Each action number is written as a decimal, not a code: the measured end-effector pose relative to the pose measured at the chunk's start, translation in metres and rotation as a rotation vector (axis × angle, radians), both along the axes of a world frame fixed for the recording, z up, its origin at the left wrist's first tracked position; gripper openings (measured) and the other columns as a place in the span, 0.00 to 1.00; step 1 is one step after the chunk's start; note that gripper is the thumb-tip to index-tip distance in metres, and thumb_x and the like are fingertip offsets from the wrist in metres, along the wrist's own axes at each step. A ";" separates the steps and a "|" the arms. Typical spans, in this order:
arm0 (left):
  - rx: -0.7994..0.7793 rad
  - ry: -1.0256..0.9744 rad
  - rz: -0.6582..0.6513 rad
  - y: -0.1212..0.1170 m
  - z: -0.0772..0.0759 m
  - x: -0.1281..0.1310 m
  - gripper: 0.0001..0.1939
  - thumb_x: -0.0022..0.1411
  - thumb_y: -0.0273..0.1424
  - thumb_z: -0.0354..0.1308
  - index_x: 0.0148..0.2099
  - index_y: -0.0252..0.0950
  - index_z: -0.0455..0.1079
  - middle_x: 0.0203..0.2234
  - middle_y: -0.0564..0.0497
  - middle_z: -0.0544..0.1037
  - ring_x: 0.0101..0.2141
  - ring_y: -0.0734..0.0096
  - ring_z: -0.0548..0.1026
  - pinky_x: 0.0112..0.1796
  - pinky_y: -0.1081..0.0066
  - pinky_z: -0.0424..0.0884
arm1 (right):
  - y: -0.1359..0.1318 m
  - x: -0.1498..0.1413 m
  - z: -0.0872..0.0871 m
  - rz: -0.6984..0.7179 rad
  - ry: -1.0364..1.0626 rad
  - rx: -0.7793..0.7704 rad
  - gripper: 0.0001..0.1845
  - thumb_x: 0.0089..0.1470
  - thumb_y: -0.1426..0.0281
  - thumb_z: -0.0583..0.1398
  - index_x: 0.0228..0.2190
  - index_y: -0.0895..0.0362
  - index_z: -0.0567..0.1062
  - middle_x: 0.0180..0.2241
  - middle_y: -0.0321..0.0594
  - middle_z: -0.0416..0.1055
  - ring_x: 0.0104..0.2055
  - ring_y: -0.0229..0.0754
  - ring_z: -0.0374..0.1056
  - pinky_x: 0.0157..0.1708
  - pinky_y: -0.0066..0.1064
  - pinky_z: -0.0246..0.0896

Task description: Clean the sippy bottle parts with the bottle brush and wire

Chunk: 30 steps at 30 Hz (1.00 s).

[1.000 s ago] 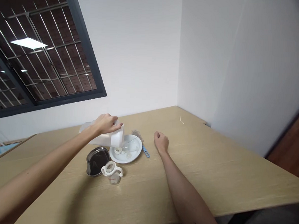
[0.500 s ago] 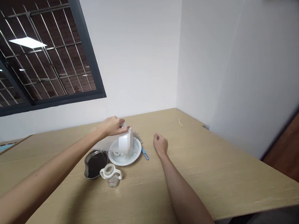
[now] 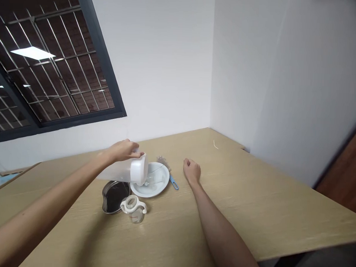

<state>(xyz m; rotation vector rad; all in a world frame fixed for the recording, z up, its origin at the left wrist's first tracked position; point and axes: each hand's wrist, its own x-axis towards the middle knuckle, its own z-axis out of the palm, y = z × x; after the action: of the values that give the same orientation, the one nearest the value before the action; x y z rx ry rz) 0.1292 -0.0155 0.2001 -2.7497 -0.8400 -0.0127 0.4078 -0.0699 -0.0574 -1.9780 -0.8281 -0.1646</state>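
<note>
My left hand [image 3: 124, 150] is closed round the handle of a translucent plastic pitcher [image 3: 117, 171]. The pitcher lies tipped on its side in the air, its white-rimmed end over the left part of a white bowl [image 3: 165, 183]. Clear liquid and some small pale items show in the bowl, too blurred to name. My right hand [image 3: 192, 171] rests on the table as a fist, touching nothing else. Between it and the bowl lies a bottle brush with a blue handle [image 3: 174, 183]. A small clear baby bottle with white side handles [image 3: 136, 214] stands upright in front of the bowl.
Left of the bottle sits a dark-bottomed metal kidney dish [image 3: 116, 197], partly under the pitcher. A thin white strip [image 3: 215, 145] lies near the back corner of the wooden table [image 3: 251, 215]. Walls and a barred window [image 3: 60, 65] border the far side.
My left hand has drawn the tipped pitcher to the left, so its mouth has moved from the bowl's middle towards its left rim. My right fist has stayed in place.
</note>
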 end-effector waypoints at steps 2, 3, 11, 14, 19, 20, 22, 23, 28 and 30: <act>-0.023 -0.015 -0.011 -0.001 0.000 0.001 0.25 0.63 0.51 0.46 0.27 0.38 0.69 0.20 0.47 0.74 0.22 0.66 0.69 0.24 0.70 0.56 | 0.000 0.000 0.000 0.002 0.000 0.001 0.24 0.62 0.62 0.49 0.25 0.58 0.79 0.23 0.43 0.73 0.24 0.37 0.56 0.27 0.31 0.38; -0.032 -0.025 -0.016 -0.002 0.000 0.003 0.24 0.63 0.51 0.47 0.27 0.38 0.69 0.19 0.47 0.73 0.22 0.66 0.69 0.24 0.70 0.57 | 0.001 0.000 -0.001 0.002 -0.002 0.002 0.24 0.62 0.62 0.50 0.25 0.58 0.79 0.23 0.43 0.73 0.24 0.37 0.56 0.27 0.31 0.38; -0.004 -0.072 -0.057 -0.009 0.003 0.018 0.24 0.66 0.49 0.42 0.31 0.38 0.71 0.22 0.46 0.75 0.24 0.65 0.70 0.26 0.69 0.59 | 0.002 0.001 -0.001 -0.003 -0.025 -0.004 0.24 0.62 0.63 0.49 0.25 0.58 0.79 0.23 0.43 0.73 0.24 0.37 0.57 0.27 0.31 0.38; -0.021 -0.058 -0.012 -0.007 0.008 0.014 0.25 0.65 0.49 0.42 0.32 0.37 0.70 0.24 0.45 0.76 0.26 0.64 0.72 0.27 0.69 0.60 | 0.002 0.001 -0.002 -0.003 -0.023 -0.007 0.24 0.62 0.62 0.49 0.25 0.58 0.79 0.23 0.43 0.73 0.24 0.37 0.57 0.27 0.31 0.38; -0.040 -0.012 0.086 0.002 0.010 0.001 0.25 0.64 0.50 0.43 0.34 0.36 0.71 0.29 0.43 0.78 0.28 0.62 0.74 0.27 0.68 0.61 | 0.002 0.001 -0.002 -0.001 -0.016 -0.006 0.24 0.62 0.63 0.49 0.25 0.58 0.79 0.24 0.43 0.73 0.23 0.37 0.56 0.27 0.31 0.37; -0.034 0.001 0.097 0.003 0.009 -0.001 0.25 0.64 0.51 0.43 0.34 0.36 0.71 0.29 0.42 0.78 0.28 0.61 0.74 0.27 0.68 0.61 | 0.002 0.001 -0.002 0.000 -0.016 -0.004 0.24 0.62 0.63 0.49 0.25 0.58 0.79 0.23 0.43 0.73 0.23 0.37 0.56 0.27 0.31 0.36; -0.019 0.030 0.104 0.005 0.006 -0.003 0.26 0.64 0.51 0.43 0.34 0.36 0.72 0.29 0.41 0.78 0.29 0.60 0.74 0.27 0.68 0.61 | 0.002 0.001 -0.001 0.002 -0.017 0.000 0.24 0.62 0.63 0.50 0.25 0.58 0.79 0.23 0.43 0.73 0.23 0.37 0.55 0.27 0.32 0.36; -0.012 0.042 0.099 0.005 0.004 -0.002 0.27 0.64 0.51 0.42 0.34 0.36 0.72 0.29 0.41 0.78 0.29 0.59 0.75 0.27 0.67 0.62 | 0.002 0.001 -0.001 0.002 -0.017 0.001 0.24 0.62 0.63 0.49 0.25 0.58 0.79 0.23 0.43 0.73 0.23 0.37 0.55 0.27 0.32 0.36; -0.024 0.040 0.041 -0.002 -0.005 0.013 0.28 0.65 0.51 0.41 0.35 0.35 0.72 0.29 0.41 0.78 0.29 0.59 0.75 0.29 0.67 0.64 | 0.002 0.001 -0.002 -0.001 -0.019 0.002 0.24 0.62 0.63 0.49 0.25 0.58 0.79 0.24 0.44 0.73 0.24 0.37 0.55 0.27 0.32 0.36; -0.026 0.026 0.025 -0.006 -0.007 0.022 0.28 0.65 0.51 0.41 0.36 0.35 0.73 0.30 0.40 0.78 0.30 0.59 0.76 0.30 0.67 0.64 | 0.002 0.001 -0.002 -0.001 -0.019 -0.002 0.24 0.62 0.63 0.49 0.25 0.58 0.78 0.24 0.44 0.73 0.24 0.37 0.55 0.27 0.32 0.36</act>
<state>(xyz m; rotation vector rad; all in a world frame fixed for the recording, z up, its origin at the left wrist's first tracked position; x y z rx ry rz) 0.1513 -0.0219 0.1933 -2.7573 -0.8731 0.0384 0.4087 -0.0675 -0.0597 -1.9815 -0.8394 -0.1836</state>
